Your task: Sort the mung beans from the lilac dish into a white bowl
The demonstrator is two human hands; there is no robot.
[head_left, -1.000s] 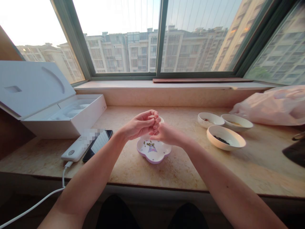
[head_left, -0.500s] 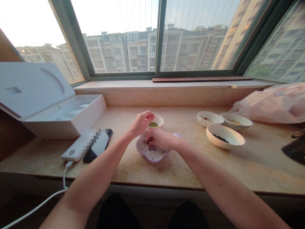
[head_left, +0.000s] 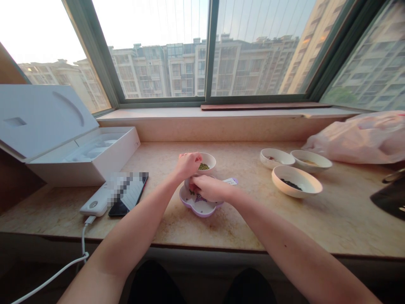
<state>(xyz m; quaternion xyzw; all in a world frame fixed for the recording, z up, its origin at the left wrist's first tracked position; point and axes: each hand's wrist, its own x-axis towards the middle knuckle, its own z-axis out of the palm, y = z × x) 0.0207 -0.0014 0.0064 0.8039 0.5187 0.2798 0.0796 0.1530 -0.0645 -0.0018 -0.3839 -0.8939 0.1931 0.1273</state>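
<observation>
My left hand (head_left: 189,164) is closed, its fingers curled beside the left rim of a white bowl (head_left: 211,162) with small green beans (head_left: 203,166) inside. Whatever those fingers may hold is hidden. Lower down, my right hand (head_left: 209,188) reaches into a purple-rimmed, scalloped dish (head_left: 204,213) with a cartoon print on its white inside. Its fingertips are pinched together near a few small dark bits in the dish; what lies between them is too small to make out. A white tag (head_left: 230,181) sticks out at the dish's right.
At right stand a bowl with black beans (head_left: 297,192) and two more small bowls, the left one (head_left: 270,154) and the right one (head_left: 319,162). Behind them lies a plastic bag (head_left: 360,141). An open white box (head_left: 110,158), a power bank (head_left: 96,202) and a phone (head_left: 126,200) are at left.
My left hand has lowered slightly, its fingers turning down by the bean bowl. My right hand has shifted a little left in the dish. The whole view has moved slightly.
</observation>
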